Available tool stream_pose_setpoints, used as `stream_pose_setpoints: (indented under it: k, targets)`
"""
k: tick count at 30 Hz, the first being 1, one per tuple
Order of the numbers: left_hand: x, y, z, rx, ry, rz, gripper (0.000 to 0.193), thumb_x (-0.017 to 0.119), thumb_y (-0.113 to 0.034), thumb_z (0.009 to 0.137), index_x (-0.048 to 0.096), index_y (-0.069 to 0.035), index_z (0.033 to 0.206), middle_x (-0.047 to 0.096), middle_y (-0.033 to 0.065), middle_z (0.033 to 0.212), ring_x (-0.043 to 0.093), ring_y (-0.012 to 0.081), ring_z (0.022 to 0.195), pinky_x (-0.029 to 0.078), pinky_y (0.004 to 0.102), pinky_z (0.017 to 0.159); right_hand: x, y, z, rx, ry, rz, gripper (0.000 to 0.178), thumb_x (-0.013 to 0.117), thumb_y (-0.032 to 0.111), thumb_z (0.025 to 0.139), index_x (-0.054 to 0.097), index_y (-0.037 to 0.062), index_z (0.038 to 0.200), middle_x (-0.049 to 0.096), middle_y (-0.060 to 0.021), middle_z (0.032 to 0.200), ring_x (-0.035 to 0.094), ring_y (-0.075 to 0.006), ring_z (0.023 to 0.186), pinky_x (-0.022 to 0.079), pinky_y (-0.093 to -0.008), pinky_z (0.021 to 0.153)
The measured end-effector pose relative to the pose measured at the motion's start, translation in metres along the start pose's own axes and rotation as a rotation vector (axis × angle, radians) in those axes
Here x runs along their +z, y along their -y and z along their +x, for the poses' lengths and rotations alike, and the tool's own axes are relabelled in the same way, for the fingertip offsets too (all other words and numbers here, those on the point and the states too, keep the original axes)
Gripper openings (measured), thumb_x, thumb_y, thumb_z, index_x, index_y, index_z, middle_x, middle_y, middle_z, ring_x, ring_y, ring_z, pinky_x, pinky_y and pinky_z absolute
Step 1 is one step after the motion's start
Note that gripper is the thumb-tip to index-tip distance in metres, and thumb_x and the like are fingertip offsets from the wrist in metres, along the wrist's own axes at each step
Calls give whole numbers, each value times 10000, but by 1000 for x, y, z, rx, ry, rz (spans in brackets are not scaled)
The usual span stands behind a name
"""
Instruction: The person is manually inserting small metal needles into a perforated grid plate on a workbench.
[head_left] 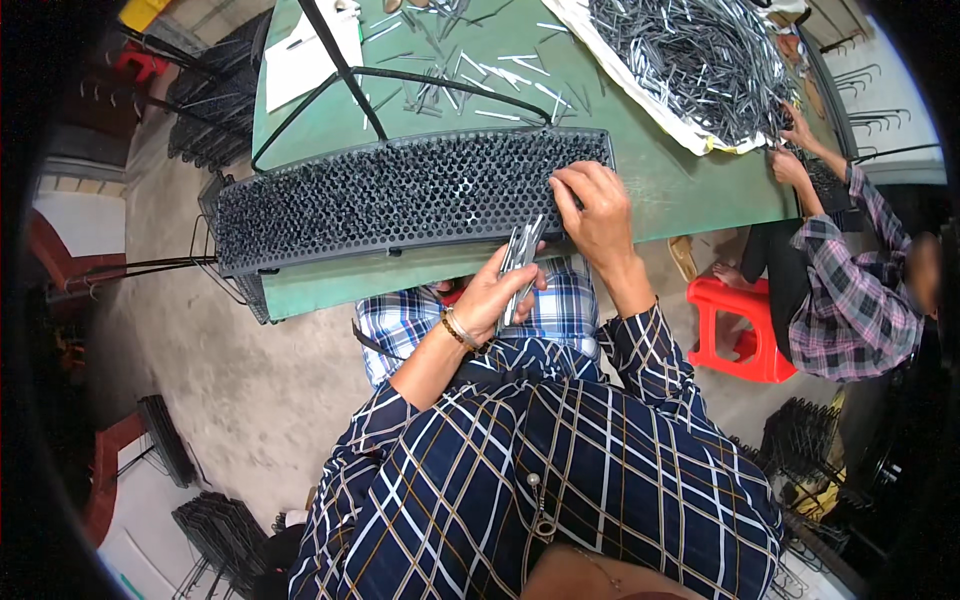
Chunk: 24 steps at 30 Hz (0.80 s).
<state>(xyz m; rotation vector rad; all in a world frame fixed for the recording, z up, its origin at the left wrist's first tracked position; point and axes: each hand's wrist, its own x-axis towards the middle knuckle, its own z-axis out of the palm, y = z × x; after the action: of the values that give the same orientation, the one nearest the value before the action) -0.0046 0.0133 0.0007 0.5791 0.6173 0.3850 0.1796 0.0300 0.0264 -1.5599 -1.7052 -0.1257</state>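
Observation:
My left hand (495,295) is closed around a bundle of thin silvery-grey strips (524,250), which point up and away from me just short of the tray. Over the right end of a long black tray (390,250) full of round holes, my right hand (600,212) is closed in a pinch. Whatever its fingertips hold, if anything, is too small or hidden to make out. Small dark pieces stand in many of the tray's holes. A few holes near the middle right look bright.
Loose strips (500,75) lie on the green table (660,195) beyond the tray. A black metal frame (345,75) rises over it. A white sack (640,85) heaped with strips lies far right, where a co-worker's hands (795,150) reach. A red stool (735,325) stands right.

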Motion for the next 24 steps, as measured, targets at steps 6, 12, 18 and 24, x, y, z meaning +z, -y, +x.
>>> stream_pose_setpoints:
  k: [6, 12, 18, 24]
  targets:
    - [0, -2, -2, -10, 33, -8, 378, 480, -165, 938, 391, -112, 1302, 542, 54, 848, 448, 60, 501, 355, 184, 409, -5, 5, 4, -32, 70, -73, 77, 688, 66, 742, 645, 22, 789, 611, -92, 788, 592, -257, 733, 465, -363, 667]
    - [5, -3, -6, 24, 43, -3, 386, 540, -174, 922, 411, -106, 1279, 552, 43, 837, 450, 57, 503, 339, 182, 409, -12, 7, 7, 31, 56, 6, 119, 679, 92, 771, 662, 12, 857, 620, -112, 825, 613, -252, 745, 478, -338, 645]
    - [9, -5, -7, 47, 71, 42, 372, 547, -168, 918, 416, -103, 1260, 553, 45, 835, 451, 55, 499, 343, 178, 415, -26, 14, -15, 780, 454, 894, 207, 652, 156, 853, 663, -46, 902, 645, -44, 759, 621, -99, 641, 463, -208, 544]
    - [8, 4, -2, 19, 70, 98, 342, 552, -169, 914, 425, -95, 1222, 556, 46, 835, 464, 59, 507, 354, 180, 415, -26, 5, -23, 829, 341, 874, 190, 656, 154, 848, 665, -31, 890, 637, -22, 735, 553, -56, 607, 446, -195, 530]
